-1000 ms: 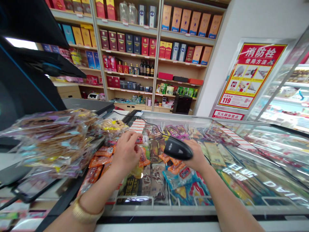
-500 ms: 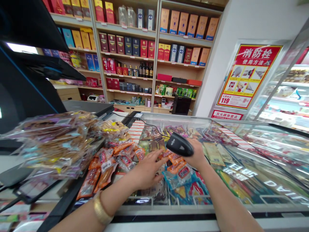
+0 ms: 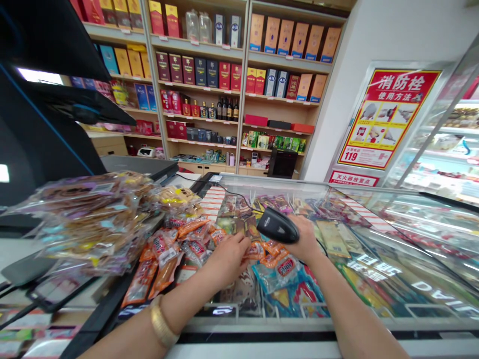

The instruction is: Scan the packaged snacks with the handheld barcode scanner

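Observation:
In my right hand (image 3: pixel 305 239) is a black barcode scanner (image 3: pixel 277 226), gripped by its handle and pointing left above the glass top. My left hand (image 3: pixel 230 257) has its fingers curled at the left end of an orange snack packet (image 3: pixel 256 251); the fingertips are partly hidden. A second orange snack packet (image 3: pixel 275 257) lies to the right, beneath the scanner. Below it sits a clear and blue snack bag (image 3: pixel 279 274). Several more orange packets (image 3: pixel 162 249) are heaped left of my left hand, on the glass and its dark edge.
A tall pile of clear-wrapped flat snacks (image 3: pixel 93 219) stands at the left, below a dark monitor (image 3: pixel 45 124). The glass-topped freezer (image 3: pixel 239 326) spans the front, with goods under the glass. The scanner's cable (image 3: pixel 234 193) runs back across it. Shelves of boxes (image 3: pixel 202 89) rise behind.
My left hand's fingers have gone from spread to curled together at the orange packet. The scanner in my right hand has hardly moved.

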Motion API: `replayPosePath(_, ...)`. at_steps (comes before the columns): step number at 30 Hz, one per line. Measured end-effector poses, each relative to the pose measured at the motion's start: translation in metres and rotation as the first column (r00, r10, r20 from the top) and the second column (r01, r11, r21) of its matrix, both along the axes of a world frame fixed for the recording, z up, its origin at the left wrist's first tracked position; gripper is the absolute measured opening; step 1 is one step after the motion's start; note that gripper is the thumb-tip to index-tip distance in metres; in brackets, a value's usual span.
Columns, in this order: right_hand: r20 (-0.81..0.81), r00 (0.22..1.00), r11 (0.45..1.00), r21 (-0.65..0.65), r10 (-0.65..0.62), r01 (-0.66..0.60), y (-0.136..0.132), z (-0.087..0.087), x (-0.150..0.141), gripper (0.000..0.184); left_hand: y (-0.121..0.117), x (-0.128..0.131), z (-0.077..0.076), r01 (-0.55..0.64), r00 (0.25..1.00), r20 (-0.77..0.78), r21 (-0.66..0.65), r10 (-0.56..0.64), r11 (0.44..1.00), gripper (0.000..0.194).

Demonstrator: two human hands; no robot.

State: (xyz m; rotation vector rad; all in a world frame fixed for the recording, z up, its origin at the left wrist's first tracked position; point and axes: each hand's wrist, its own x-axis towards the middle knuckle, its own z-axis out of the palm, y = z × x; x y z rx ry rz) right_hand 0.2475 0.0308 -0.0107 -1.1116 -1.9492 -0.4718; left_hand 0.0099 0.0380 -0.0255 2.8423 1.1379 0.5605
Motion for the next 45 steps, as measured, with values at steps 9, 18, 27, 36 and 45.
replayPosePath(9, 0.035, 0.999, 0.994, -0.106, 0.039, -0.035, -0.004, 0.003, -0.002, 0.017, 0.012, -0.02, 0.017, -0.104, 0.91, 0.415, 0.245, -0.007, 0.964, 0.029)
replayPosePath(18, 0.105, 0.994, 0.98, -0.199, 0.04, -0.018, -0.003, 0.0, -0.003, 0.013, 0.014, -0.029, 0.027, -0.159, 0.909, 0.415, 0.308, 0.017, 0.938, 0.028)
replayPosePath(27, 0.035, 0.999, 0.988, -0.154, 0.016, -0.011, -0.005, 0.005, -0.003, 0.011, 0.014, -0.034, 0.032, -0.256, 0.899, 0.426, 0.333, 0.097, 0.908, 0.026)
replayPosePath(36, -0.002, 1.0, 0.999, -0.045, -0.006, 0.006, -0.004, 0.004, -0.003, 0.016, 0.006, -0.055, 0.051, -0.627, 0.699, 0.686, 0.455, 0.2, 0.632, 0.036)
replayPosePath(45, -0.078, 0.997, 0.999, 0.033, -0.008, 0.011, -0.002, 0.003, 0.002, 0.02, 0.002, -0.014, 0.011, 0.174, 0.974, 0.135, 0.078, -0.183, 0.982, 0.05)
